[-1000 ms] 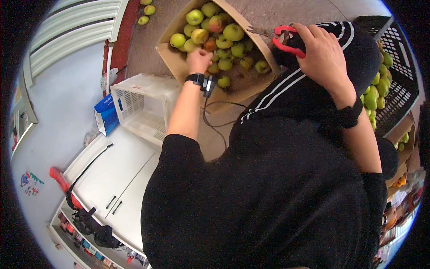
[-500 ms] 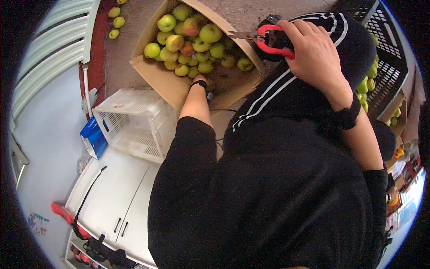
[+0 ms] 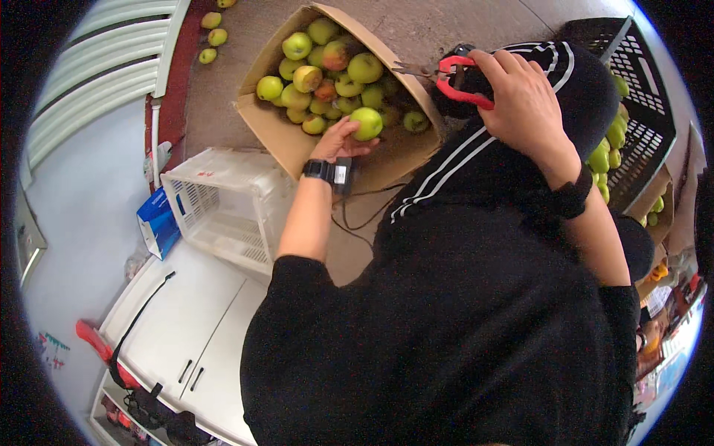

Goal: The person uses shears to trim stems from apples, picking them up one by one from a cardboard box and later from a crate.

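Note:
My left hand (image 3: 339, 143) grips a green apple (image 3: 366, 124) at the near side of an open cardboard box (image 3: 277, 136). Inside the box lie many green and reddish apples (image 3: 308, 78) in a heap. Over my right knee, my right hand (image 3: 523, 100) is closed on a pair of pruning shears (image 3: 464, 83) with red handles. The blades of the shears point left toward the box's right edge and stand apart at the tips. A black strap with a small device circles my left wrist.
Left of my left arm stands a white plastic crate (image 3: 223, 201) beside a blue box (image 3: 159, 223). A black crate (image 3: 645, 126) with green apples (image 3: 606, 152) is at the right. Several loose apples (image 3: 212, 37) lie on the floor at the far left. A white cabinet (image 3: 190, 327) is at the lower left.
My left hand has come up out of the box's near part with a green apple in it. The right hand and the shears stay nearly in place; the view has shifted slightly.

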Demonstrator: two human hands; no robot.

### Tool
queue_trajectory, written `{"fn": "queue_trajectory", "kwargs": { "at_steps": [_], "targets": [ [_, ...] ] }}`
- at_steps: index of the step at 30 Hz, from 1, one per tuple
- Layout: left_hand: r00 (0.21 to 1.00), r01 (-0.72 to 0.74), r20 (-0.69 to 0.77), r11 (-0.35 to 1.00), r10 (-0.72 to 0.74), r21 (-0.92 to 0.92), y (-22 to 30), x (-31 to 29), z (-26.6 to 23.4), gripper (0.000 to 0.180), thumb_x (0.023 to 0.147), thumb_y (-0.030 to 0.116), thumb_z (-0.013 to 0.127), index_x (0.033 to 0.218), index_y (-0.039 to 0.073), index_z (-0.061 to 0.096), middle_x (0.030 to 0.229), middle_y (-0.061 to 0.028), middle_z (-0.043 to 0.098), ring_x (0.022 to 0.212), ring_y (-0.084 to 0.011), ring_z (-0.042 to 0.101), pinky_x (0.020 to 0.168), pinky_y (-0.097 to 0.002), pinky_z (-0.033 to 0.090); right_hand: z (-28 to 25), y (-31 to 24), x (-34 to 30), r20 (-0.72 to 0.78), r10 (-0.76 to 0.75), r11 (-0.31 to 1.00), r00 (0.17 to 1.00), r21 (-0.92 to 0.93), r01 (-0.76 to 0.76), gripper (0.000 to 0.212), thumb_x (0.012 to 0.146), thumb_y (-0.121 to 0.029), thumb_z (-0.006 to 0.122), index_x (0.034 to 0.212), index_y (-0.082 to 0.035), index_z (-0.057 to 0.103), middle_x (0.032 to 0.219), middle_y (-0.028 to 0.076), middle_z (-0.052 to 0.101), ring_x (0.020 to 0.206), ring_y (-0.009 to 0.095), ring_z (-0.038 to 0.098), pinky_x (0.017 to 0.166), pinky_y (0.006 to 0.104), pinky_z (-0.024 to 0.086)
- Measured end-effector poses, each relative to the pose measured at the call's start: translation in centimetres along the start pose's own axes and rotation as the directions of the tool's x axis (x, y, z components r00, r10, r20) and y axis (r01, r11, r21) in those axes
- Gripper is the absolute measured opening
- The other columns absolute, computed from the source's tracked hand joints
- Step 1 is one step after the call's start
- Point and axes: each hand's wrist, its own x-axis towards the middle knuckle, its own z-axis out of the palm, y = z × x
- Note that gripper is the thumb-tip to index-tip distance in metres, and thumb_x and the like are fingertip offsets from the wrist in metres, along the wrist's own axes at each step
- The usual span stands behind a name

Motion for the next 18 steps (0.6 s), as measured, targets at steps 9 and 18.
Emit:
{"fn": "queue_trajectory", "kwargs": {
  "at_steps": [9,18],
  "targets": [
    [0.856,-0.198,0.32,0.828,0.407,-0.525,2.2,-3.3,11.1,0.065,0.078,0.056,0.06,0.126,0.015,0.046,0.122,-0.0129,0.054,0.106,-0.0323,0.055,0.074,-0.044,0.05,-1.0,0.7,-0.9,-0.024,-0.123,0.984,0.992,0.129,0.125,0.055,0.059,-0.01,0.066,0.112,-0.008,0.052,0.094,0.011,0.057,0.095,0.03,0.055,0.082,0.0384,0.043],
    [0.959,-0.254,0.036,0.905,0.282,-0.342,3.3,-3.6,12.0,0.05,0.08,0.037,0.066,0.121,0.014,0.05,0.114,-0.0083,0.058,0.099,-0.0295,0.058,0.067,-0.0369,0.05,-0.4,1.0,-1.2,-0.093,-0.076,0.992,0.993,0.097,0.085,0.054,0.062,-0.009,0.065,0.114,-0.01,0.051,0.096,0.011,0.056,0.097,0.029,0.054,0.083,0.0387,0.042]
  ]
}}
